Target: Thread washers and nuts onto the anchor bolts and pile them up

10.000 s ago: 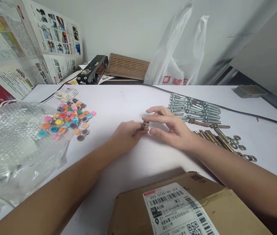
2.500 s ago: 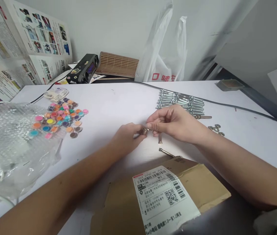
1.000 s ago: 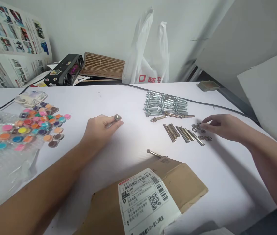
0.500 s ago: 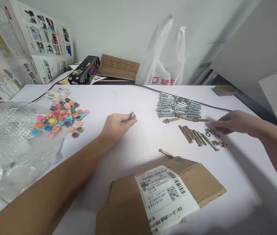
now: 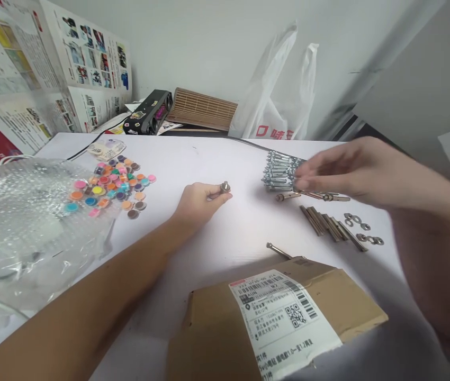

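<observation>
My left hand [image 5: 199, 200] rests on the white table [image 5: 217, 233], fingers closed on a bolt [image 5: 223, 188] whose nut end pokes up past the fingertips. My right hand [image 5: 344, 169] hovers in the air over a pile of silver anchor bolts [image 5: 278, 172]; it is smeared by motion, and its fingers are curled together. Whether they hold anything is not visible. Below it lie several brass sleeves [image 5: 328, 225] and loose washers [image 5: 362, 230]. A single bolt [image 5: 278, 250] lies by the cardboard box [image 5: 284, 323].
Many coloured round caps [image 5: 109, 185] lie at the left beside a bubble-wrap bag [image 5: 22, 222]. Posters lean at the back left. A black device [image 5: 149, 112], a slatted wooden piece [image 5: 203, 109] and a white plastic bag [image 5: 276, 100] stand against the wall. A black cable crosses the table.
My right hand lifted from the washers at the right and swung left and up over the silver bolts. My left hand stays put with the bolt.
</observation>
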`<state>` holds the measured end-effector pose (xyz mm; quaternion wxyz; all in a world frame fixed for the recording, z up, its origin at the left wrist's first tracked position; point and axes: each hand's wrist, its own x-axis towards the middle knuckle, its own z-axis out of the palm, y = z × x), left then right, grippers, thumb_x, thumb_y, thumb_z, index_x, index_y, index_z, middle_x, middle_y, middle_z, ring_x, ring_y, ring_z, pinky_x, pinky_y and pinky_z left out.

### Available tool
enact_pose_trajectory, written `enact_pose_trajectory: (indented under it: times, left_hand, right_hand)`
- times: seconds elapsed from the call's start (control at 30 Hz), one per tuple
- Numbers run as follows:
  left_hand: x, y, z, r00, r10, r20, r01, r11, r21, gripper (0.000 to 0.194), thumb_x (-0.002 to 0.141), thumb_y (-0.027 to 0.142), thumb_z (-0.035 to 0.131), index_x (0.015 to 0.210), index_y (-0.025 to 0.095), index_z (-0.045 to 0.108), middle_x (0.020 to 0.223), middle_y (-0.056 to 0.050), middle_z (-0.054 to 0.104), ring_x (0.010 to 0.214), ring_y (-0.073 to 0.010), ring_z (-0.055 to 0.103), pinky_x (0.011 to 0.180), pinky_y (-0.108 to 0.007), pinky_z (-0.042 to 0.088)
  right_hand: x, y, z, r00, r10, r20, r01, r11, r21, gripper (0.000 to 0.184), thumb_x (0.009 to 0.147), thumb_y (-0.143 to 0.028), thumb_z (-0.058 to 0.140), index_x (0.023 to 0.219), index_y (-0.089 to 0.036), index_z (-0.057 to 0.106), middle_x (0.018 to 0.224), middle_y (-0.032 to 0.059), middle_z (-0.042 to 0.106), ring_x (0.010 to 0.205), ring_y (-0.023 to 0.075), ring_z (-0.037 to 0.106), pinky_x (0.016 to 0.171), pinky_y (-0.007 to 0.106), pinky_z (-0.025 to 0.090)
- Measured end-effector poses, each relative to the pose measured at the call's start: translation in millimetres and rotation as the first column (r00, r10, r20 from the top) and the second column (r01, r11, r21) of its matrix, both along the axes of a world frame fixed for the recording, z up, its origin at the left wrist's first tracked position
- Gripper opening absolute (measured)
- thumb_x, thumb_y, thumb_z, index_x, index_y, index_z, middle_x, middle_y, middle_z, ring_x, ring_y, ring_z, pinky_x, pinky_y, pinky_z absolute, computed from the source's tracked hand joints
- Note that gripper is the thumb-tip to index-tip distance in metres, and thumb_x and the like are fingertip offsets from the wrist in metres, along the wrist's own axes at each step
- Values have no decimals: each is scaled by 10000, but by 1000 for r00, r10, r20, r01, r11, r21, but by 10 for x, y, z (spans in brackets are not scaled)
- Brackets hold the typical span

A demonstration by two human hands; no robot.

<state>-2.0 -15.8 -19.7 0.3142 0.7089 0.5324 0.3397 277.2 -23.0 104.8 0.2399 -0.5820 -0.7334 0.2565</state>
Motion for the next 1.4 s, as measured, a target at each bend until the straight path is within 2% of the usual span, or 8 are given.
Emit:
enact_pose_trajectory:
  times: [0.13,0.27,0.67,0.93,1.03,1.13,1.27,1.4]
  left_hand:
    - [-10,4,4,997,-15,-79,19,999,43,334,829,458,573,873,188,764,663,31,637,686,-150,568,653,-265,396]
    - [-11,9,11,998,-21,-59,23,999,38,329,818,430,564,774,168,759,583,30,538,625,-123,478,585,-243,347]
    - [-13,-8,16,998,-58,-31,59,998,36,324,850,414,528,855,197,767,588,31,519,594,-107,426,577,-247,326]
    - [-35,1,6,996,-88,-25,89,996,28,355,859,433,517,743,172,727,574,34,502,598,-114,409,564,-252,299]
    - [-34,4,6,997,-78,-24,78,997,28,349,859,446,523,796,178,737,581,38,491,597,-107,407,572,-249,304]
    - [-29,1,16,997,-56,-44,57,998,35,341,848,440,541,774,167,731,569,36,472,583,-103,392,570,-249,299]
    - [-26,2,24,997,-71,-29,72,997,27,364,863,447,523,811,161,742,607,26,533,594,-109,418,581,-248,315]
    - [-24,17,9,996,-77,-52,80,995,56,346,863,417,541,777,144,737,601,26,536,594,-101,433,578,-241,314]
  right_hand:
    - [-801,56,-210,949,305,-75,-294,947,129,169,748,-281,734,884,-184,760,809,49,723,731,188,663,660,320,523]
    - [-1106,183,-451,907,420,-25,-410,896,169,164,782,-203,670,915,-157,753,869,54,716,799,202,654,740,345,526]
    - [-1031,202,-754,903,315,-291,-294,949,115,253,818,-320,666,1003,-153,709,1010,79,709,903,199,655,850,356,526]
    - [-939,237,-738,921,368,-124,-338,917,212,489,731,-419,759,1147,-173,684,1015,86,674,865,190,598,758,329,488]
    - [-895,245,-723,920,364,-148,-320,912,256,271,774,-432,718,881,-184,741,875,61,664,777,167,582,700,309,457]
    - [-891,239,-722,941,270,-204,-209,937,279,326,830,-457,650,699,-159,662,697,39,604,644,140,533,626,303,427]
    - [-927,231,-776,900,408,-155,-356,892,279,320,937,-387,514,1126,-167,650,1019,80,662,925,176,599,832,327,469]
    - [-946,266,-864,878,466,-109,-401,841,364,251,931,-341,528,966,-178,716,1087,93,641,1059,197,578,964,369,442]
